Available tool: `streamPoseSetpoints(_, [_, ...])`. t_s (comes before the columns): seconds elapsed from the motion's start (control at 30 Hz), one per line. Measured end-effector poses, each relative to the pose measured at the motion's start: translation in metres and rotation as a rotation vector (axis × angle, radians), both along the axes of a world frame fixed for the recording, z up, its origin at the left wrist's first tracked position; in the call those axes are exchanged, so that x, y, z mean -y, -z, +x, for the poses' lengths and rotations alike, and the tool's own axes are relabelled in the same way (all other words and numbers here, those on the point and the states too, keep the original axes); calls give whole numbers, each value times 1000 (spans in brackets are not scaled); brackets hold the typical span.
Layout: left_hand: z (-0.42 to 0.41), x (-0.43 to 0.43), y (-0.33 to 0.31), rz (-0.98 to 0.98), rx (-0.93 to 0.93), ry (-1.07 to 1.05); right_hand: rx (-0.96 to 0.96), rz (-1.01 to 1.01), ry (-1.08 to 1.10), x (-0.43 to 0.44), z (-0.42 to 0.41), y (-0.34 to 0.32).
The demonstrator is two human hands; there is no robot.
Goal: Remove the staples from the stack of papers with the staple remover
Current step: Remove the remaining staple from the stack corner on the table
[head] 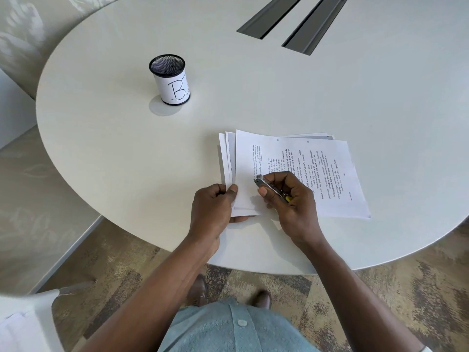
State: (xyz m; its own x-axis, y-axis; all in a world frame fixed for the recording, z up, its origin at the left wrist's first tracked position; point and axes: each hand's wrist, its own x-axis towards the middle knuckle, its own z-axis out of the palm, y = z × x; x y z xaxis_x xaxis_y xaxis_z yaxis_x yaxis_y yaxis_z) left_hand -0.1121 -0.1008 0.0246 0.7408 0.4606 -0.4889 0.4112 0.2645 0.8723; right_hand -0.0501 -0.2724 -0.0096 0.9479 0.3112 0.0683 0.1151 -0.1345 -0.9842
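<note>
Pale-blue shirt (228, 329) and brown shoes (200, 288) fill the foreground as a person stands at a rounded white surface (127, 148), both bare arms reaching over its near edge. Left hand (215, 207) is closed on the near-left corner of the stack of papers (317, 161), thumb on top and fingers curled beneath, lifting that corner slightly off the surface. Right hand (291, 199) is wrapped around the staple remover (269, 185), a slim metal tool with a yellow end showing near the palm; its tip rests on or just above the top sheet, close to the pinched corner. Whether a staple sits under that tip is too small to tell. Sheets in the stack are fanned and misaligned, printed text running sideways to the viewer, with two punched holes at the far edge. Paper this thin looks light and floppy and would likely slide or buckle if pushed, so a firm pinch right beside the staple, as the left hand appears to give, seems the sound hold. Well apart on the far left stands a black mesh pen cup (169, 78) wrapped in a white label marked "B". Two grey cable slots (291, 21) cross the far side.
</note>
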Motion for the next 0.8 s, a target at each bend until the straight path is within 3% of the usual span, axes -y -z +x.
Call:
streamPoseSetpoints(0.27, [-1, -2, -7, -93, -4, 0, -58, 102, 13, -1, 0, -3])
streamPoseSetpoints(0.8, [0, -13, -12, 134, -71, 144, -31, 192, 63, 4, -9, -19])
